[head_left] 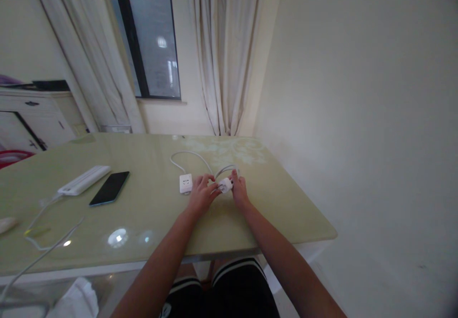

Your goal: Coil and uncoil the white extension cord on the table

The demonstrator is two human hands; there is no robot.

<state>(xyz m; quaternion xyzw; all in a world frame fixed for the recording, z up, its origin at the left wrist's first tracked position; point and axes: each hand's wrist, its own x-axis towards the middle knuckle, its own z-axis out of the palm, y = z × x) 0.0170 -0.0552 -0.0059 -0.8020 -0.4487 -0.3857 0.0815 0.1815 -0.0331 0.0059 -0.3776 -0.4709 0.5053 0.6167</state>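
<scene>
Past near table [150, 222] edge, left hand [202, 195] and right hand [239, 191], grips closed on white plug [225, 185].

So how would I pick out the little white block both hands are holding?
On the green table, right of the black phone, the left hand and right hand meet. The white block is pinched between them, unlike the square socket lying flat just left.
</scene>
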